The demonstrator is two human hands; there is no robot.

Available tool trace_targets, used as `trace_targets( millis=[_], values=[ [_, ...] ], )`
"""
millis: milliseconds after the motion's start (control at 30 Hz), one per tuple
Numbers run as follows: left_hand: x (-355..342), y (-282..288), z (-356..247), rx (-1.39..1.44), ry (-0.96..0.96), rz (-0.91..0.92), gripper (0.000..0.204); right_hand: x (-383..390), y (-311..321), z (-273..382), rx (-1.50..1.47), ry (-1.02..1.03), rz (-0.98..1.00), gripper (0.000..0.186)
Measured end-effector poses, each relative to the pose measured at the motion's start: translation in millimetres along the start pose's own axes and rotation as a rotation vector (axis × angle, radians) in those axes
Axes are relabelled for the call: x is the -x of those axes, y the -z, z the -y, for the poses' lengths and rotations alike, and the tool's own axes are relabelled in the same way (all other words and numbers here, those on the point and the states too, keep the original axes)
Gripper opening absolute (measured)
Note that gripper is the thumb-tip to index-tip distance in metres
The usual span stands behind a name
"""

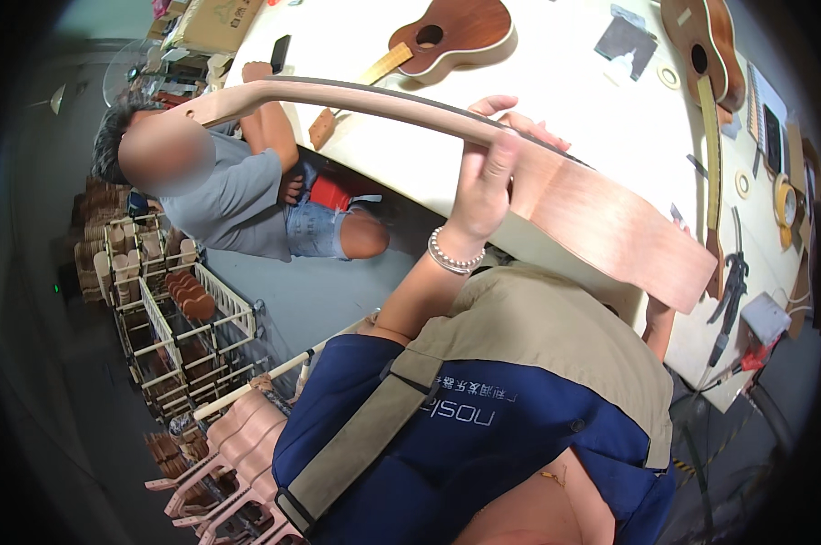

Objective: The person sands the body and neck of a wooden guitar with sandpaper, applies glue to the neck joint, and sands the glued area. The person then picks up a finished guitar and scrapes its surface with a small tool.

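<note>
An unfinished ukulele [601,222] of pale bare wood spans the view, side turned toward me, neck reaching to the upper left. My left hand [485,177], with a beaded bracelet [454,252] at its wrist, grips it where neck meets body, thumb on the near side and fingers over the far side. At the body's wide end, my right hand [659,318] supports it from below and behind; most of that hand is hidden by the wood, with a bit of fingers showing past the far edge. A dark fingerboard edge runs along the neck.
On the white table [556,54] lie a brown ukulele [456,41], another brown ukulele [724,54], tape rolls [786,200], a dark air gun [730,291] and a phone [281,53]. A seated person [238,191] is at the left, near racks [183,318] of wooden parts.
</note>
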State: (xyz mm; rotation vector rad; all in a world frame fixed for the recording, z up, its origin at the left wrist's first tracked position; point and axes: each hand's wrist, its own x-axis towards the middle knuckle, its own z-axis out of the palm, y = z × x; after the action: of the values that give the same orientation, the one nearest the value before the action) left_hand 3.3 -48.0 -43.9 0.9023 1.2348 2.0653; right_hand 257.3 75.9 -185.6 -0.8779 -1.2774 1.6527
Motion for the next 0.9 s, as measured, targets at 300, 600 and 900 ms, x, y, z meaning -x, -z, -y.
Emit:
trace_targets(
  millis=[300,600,900],
  values=[
    [-6,-5,-17,0.01,-0.013,-0.015,0.045,10,7,-6,-0.142,-0.084,-0.062,0.055],
    [-5,0,-19,0.091,0.07,-0.061,0.044,2,22,-21,-0.057,-0.024,-0.05,0.052],
    [-3,-4,-11,0.019,0.061,-0.009,0.051,-1,29,-22,-0.031,-0.097,-0.04,0.054]
  ],
)
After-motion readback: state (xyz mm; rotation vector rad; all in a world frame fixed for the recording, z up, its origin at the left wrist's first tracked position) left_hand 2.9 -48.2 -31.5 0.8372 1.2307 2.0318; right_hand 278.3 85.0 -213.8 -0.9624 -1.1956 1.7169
